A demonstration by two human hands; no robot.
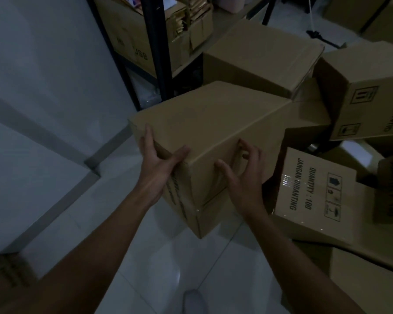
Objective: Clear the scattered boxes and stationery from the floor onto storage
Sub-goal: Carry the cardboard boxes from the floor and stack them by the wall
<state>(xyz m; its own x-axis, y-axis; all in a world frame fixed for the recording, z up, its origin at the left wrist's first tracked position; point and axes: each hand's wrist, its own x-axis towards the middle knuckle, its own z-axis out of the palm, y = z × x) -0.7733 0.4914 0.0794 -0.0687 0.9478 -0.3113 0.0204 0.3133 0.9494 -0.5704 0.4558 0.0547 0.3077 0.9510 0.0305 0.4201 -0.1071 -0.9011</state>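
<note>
I hold a plain brown cardboard box (209,123), closed and tilted, over the white tiled floor (168,257). My left hand (156,163) grips its near left corner, with the thumb on the top face and the fingers down the left side. My right hand (241,175) sits on the box's near right face, its curled fingers and thumb pressing the cardboard. A black metal shelving rack (157,53) stands just behind the box, with cartons on its shelf.
More cardboard boxes crowd the right side: a printed box (313,196) lying beside my right hand, a large closed box (259,55) behind, and a tipped box (368,91). A white wall (43,87) is on the left. Another box (5,275) sits at bottom left.
</note>
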